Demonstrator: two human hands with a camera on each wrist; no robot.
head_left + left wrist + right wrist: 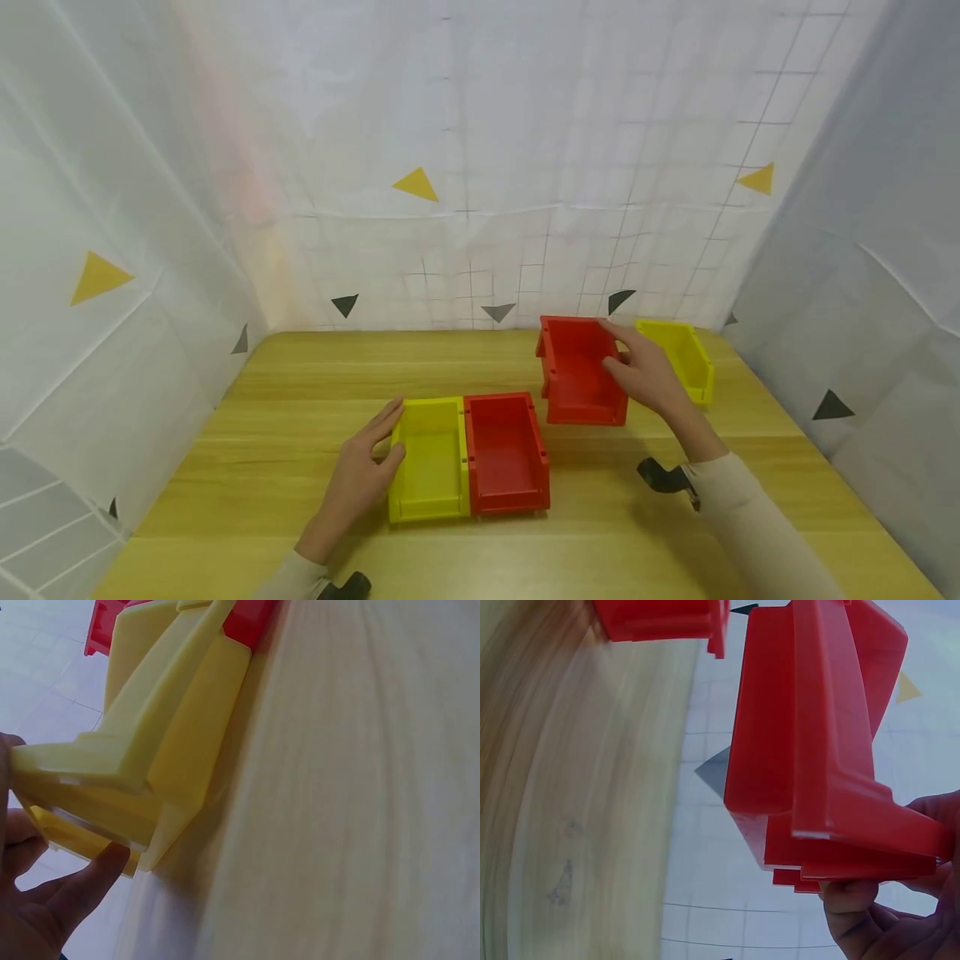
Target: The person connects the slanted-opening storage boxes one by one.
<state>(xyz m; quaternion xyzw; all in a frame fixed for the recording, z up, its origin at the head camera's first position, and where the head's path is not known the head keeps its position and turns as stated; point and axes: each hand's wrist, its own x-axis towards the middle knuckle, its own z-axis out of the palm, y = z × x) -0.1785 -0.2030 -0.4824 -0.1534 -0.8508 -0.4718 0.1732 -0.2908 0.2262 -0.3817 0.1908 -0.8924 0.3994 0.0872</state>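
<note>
My left hand (358,473) grips the left wall of a yellow storage bin (427,454), which sits on the table. Against that bin's right side stands a red storage bin (504,454); their walls touch. My right hand (647,372) holds a second red storage bin (579,367) by its right wall, raised above the table behind and to the right of the pair. In the right wrist view, fingers (851,896) lie under the flanged edge of the held red bin (769,742). In the left wrist view, fingers (94,881) hold the yellow bin's (191,720) side wall.
Another yellow bin (686,362) stands at the back right of the wooden table (315,367), just beyond my right hand. White patterned sheets (480,167) hang behind the table and along both sides. Dark wrist mounts (663,477) sit below my wrists.
</note>
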